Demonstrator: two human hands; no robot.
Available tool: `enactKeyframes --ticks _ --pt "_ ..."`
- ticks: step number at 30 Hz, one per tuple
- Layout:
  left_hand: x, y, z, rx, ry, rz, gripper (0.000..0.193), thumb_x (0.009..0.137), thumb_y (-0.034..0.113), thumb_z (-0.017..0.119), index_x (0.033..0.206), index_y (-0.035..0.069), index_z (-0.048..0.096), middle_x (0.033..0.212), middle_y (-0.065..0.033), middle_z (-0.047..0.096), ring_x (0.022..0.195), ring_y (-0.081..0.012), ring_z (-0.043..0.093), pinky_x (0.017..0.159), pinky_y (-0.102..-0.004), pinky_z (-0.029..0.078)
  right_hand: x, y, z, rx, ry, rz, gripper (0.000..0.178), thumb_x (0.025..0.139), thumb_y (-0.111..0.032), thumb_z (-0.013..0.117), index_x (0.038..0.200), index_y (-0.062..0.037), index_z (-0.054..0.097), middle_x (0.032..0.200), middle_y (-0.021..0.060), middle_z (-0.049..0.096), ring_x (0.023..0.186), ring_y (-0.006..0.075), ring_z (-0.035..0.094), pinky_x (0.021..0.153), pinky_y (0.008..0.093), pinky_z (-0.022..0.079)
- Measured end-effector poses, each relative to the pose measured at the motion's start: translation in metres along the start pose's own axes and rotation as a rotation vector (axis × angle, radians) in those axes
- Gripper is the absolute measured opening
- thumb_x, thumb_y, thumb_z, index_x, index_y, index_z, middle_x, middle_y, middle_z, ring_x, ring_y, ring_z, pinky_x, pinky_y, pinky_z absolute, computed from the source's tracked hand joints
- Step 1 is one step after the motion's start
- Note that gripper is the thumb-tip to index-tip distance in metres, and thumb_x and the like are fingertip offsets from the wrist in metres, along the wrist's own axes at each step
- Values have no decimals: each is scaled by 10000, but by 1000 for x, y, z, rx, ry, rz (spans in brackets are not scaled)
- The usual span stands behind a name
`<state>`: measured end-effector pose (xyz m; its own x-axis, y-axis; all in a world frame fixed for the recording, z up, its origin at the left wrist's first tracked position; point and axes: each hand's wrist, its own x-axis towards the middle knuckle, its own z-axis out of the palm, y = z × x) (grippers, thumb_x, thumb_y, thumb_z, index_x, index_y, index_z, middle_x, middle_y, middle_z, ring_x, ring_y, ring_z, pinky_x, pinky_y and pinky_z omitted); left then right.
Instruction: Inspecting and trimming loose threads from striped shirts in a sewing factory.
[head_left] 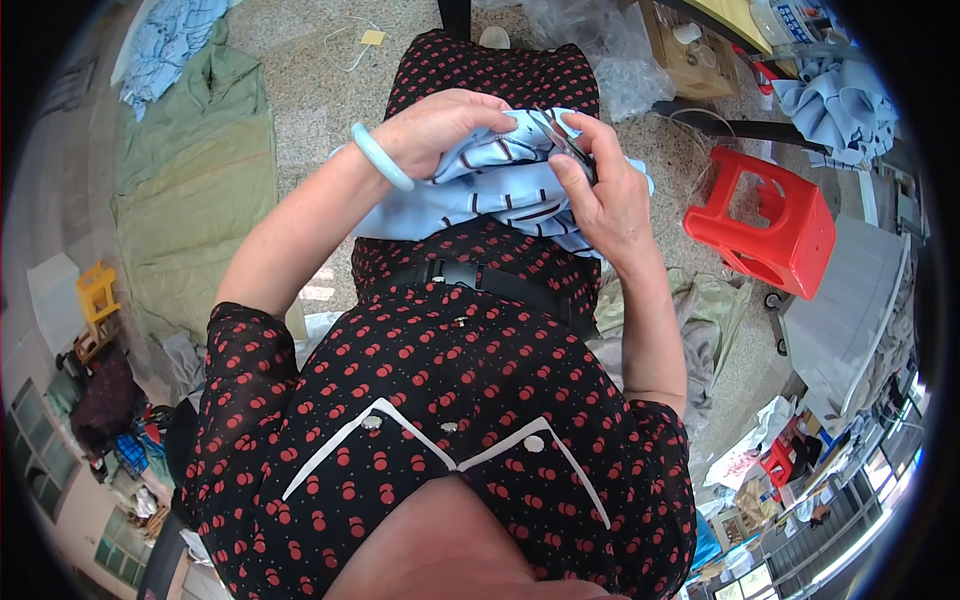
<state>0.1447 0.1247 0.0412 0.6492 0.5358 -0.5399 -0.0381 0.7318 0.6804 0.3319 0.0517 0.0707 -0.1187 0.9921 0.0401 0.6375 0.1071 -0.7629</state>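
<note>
Across my lap lies a light blue garment piece (430, 205) with dark and white stripes, bunched up in folds. My left hand (435, 125), with a pale bangle (381, 158) on its wrist, pinches the upper edge of this cloth between thumb and fingers. In my right hand (612, 200) is a small pair of thread snips (568, 148), gripped between thumb and fingers. Their metal blades point up and left against the cloth, close to the left fingertips. Whether the blades are apart is hard to make out. Folds hide some of the left fingers.
A red plastic stool (800, 235) lies tipped on the floor to the right, near a grey wheeled bin (845, 300). More blue cloth (850, 110) hangs at the upper right. A green cloth (195, 200) is spread on the left floor. Clear plastic bags (610, 60) lie by a cardboard box (690, 60).
</note>
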Motion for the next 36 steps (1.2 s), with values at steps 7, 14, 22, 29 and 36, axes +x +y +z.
enactKeyframes --ticks 7,14,22,29,36 --pt "7 13 -1 213 27 -60 144 758 97 572 878 22 594 824 -21 600 744 -73 560 685 -195 440 14 14 -19 -17 -191 -93 271 769 -197 619 983 -36 574 902 99 604 801 239 595 706 293 452" --pt "12 24 -1 314 -60 -123 240 710 107 616 923 0 599 868 -50 604 800 -102 556 735 -219 432 24 25 -26 -9 -250 -217 257 750 -188 631 943 -22 596 880 97 608 797 219 589 703 279 447" --pt "15 22 -5 274 3 -116 228 719 103 604 917 -10 591 864 -55 601 792 -101 558 728 -218 441 25 28 -32 9 -254 -150 225 758 -157 619 929 -12 597 884 89 610 801 173 584 692 270 447" --pt "14 21 -5 278 -85 -60 209 792 199 561 866 7 600 734 -17 568 662 -87 524 626 -215 424 22 28 -5 291 -224 24 421 734 -82 635 1125 -61 480 844 14 574 760 59 507 669 205 406" --pt "-13 50 -24 984 -11 -42 406 863 422 437 652 81 502 558 61 342 524 -43 300 471 -218 242 37 24 -13 616 -154 116 345 739 -11 621 1064 -19 505 835 -20 546 786 36 494 717 178 392"
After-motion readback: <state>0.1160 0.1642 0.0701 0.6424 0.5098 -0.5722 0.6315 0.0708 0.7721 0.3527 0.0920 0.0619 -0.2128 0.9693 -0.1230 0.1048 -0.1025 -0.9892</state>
